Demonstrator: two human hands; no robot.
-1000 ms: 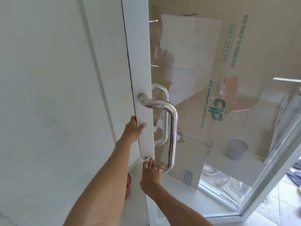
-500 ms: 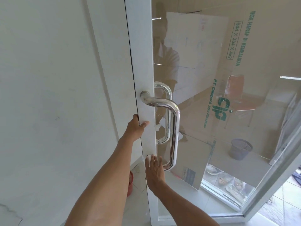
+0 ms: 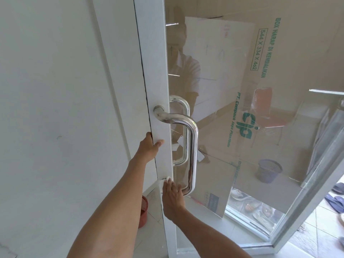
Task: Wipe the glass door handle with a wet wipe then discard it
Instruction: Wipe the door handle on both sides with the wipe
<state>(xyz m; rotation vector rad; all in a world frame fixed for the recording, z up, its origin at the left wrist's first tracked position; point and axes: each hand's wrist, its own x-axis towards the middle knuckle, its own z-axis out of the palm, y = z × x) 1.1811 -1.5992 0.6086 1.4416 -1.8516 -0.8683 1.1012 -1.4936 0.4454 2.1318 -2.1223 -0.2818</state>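
A pale wall (image 3: 55, 108) fills the left of the scene, and to its right stands the glass door (image 3: 260, 90) in its white frame (image 3: 156, 71), swung open so that its near edge faces the viewer. Behind the glass leans a large flattened cardboard box (image 3: 290, 62) printed with green lettering, with a dark mesh bin (image 3: 269, 170) on the floor beside it and several pairs of shoes (image 3: 260, 211) lower down. A red basket (image 3: 143, 211) shows on the floor tiles left of the door edge. The polished steel door handle (image 3: 192, 146) is a D-shaped bar that comes out of the frame at its upper mount, bends down and curves back toward the frame at the bottom; a matching bar sits on the far side of the glass. The left hand (image 3: 150, 146) is clasped on the edge of the door frame at about mid-height of the handle, thumb pressed on the front face, the rest of the hand wrapped behind the edge. The right hand (image 3: 172, 196) is lower and nearer, its fingers spread over the handle's bottom bend where it meets the frame. The white wet wipe (image 3: 166, 180) is pressed under those fingers against the lower mount, only a small crumpled bit of it peeking out above the fingertips, well below the left hand.
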